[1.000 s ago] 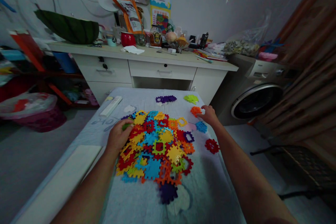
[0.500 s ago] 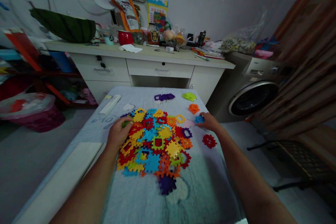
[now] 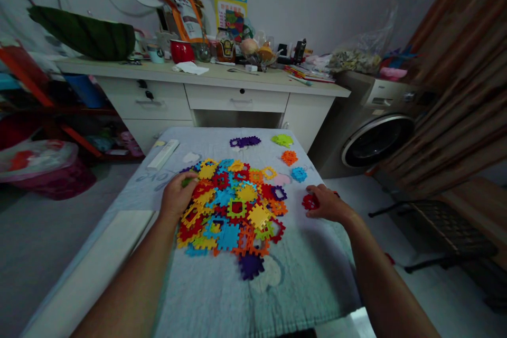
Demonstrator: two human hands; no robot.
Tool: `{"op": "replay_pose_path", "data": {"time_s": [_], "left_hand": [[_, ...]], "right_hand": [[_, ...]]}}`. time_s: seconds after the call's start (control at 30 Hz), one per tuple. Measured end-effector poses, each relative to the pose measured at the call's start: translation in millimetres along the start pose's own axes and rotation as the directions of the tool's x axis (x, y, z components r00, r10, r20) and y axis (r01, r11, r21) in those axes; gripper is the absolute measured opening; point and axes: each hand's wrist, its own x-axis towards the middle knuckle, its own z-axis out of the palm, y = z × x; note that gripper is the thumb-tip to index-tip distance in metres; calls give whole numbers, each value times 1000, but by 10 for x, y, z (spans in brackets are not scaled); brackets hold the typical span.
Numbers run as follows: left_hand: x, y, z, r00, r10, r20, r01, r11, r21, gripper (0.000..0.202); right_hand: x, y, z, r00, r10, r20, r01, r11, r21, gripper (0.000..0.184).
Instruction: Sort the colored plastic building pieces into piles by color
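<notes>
Brightly multicoloured, the piled pieces (image 3: 236,208) have toothed edges.

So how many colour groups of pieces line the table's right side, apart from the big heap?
4: green group farthest, then orange group, blue group, and nearest, red group at the right hand, which partly covers it; some may be hidden.

Dimly lit overall; soft shadow was cast on cloth (image 3: 312,259), R side; edges were stretched w/ slight blur.
</notes>
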Motion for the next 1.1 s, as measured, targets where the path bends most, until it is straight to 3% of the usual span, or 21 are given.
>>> {"op": "replay_pose_path", "data": {"time_s": [0.1,0.23,0.43,0.63,0.77,0.9,1.0,1.1], "left_hand": [[10,-35,8,1000,5,0,-5,1000,8,34],[24,-92,14,1000,20,0,-20,1000,7,34],[8,-73,-1,1000,29,1,-29,1000,-6,33],[8,-59,7,998,54,-14,-55,997,-57,33],[-4,-57,16,998,59,-20,-60,995,-78,33],[-16,-26,4,997,73,-4,-73,996,-53,34],[11,14,-7,991,127,43,-128,992,7,35],[49,82,-29,980,186,71,-193,976,105,40]], "right_hand": [[-4,-44,-1,1000,-16,-17,16,1000,6,53],[26,-45,-13,998,-2,-67,3,1000,20,44],[111,-24,-56,997,12,-77,-17,998,-61,61],[549,-227,-99,973,64,-221,-92,989,-118,64],[790,-300,-28,972,102,-210,-132,983,-130,58],[824,-305,11,980,118,-163,-140,981,-135,46],[797,-392,3,957,172,-235,-200,974,-103,60],[816,-595,8,962,76,-263,-96,993,-63,60]]}}
